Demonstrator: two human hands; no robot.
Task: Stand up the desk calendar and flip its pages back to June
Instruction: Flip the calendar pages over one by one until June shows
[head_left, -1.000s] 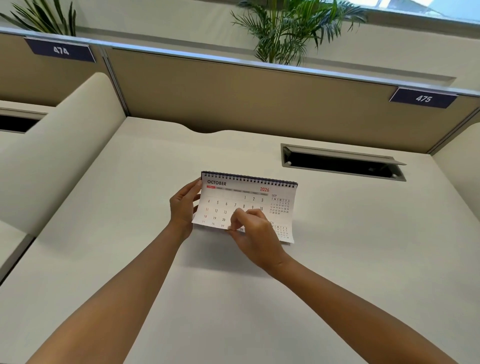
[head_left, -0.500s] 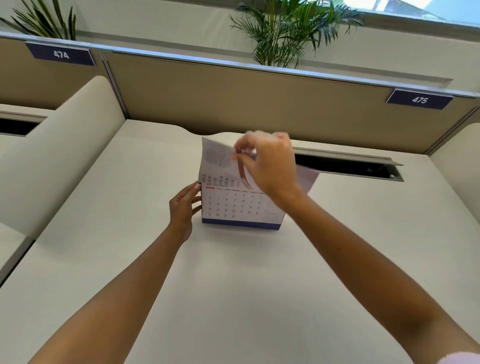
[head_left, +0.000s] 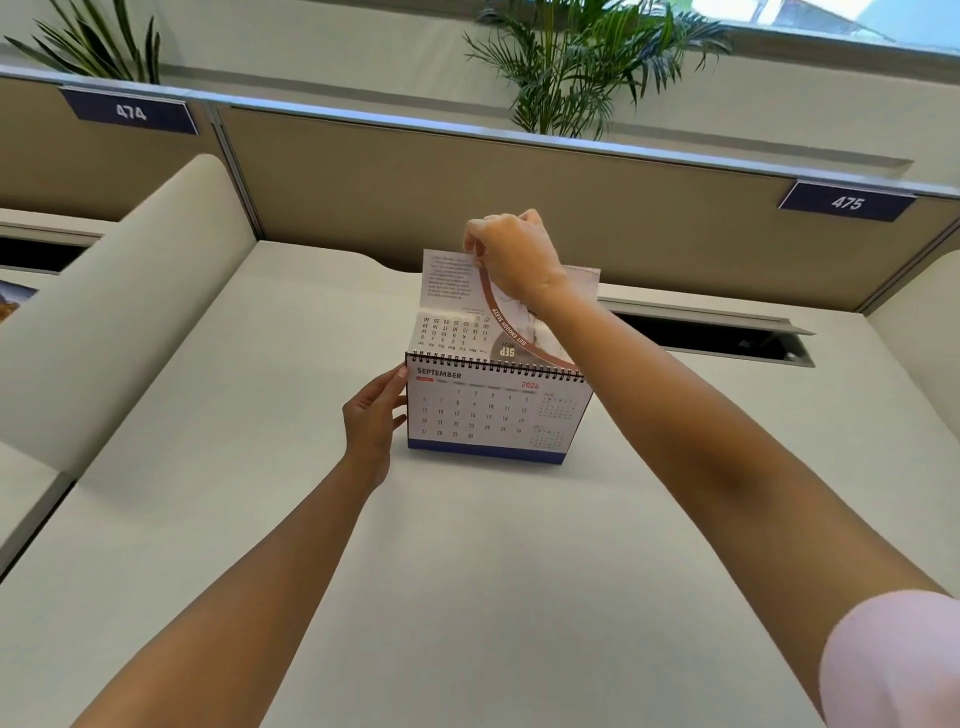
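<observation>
The spiral-bound desk calendar (head_left: 483, 415) stands upright on the white desk (head_left: 467, 571), its front page reading SEPTEMBER 2026. My left hand (head_left: 371, 415) rests against the calendar's left edge, fingers touching the side near the spiral. My right hand (head_left: 511, 257) is raised above the calendar and pinches the top edge of a lifted page (head_left: 452, 301), which stands up over the spiral with its back side, printed upside down, facing me.
A beige partition (head_left: 467, 182) with labels 474 and 475 closes the desk's far side. An open cable slot (head_left: 711, 332) lies in the desk to the right of the calendar. A curved white divider (head_left: 130, 291) stands at the left. Plants rise behind the partition.
The calendar showed OCTOBER with my right hand at the page's lower edge. That page has since swung up over the spiral, and SEPTEMBER now faces me.
</observation>
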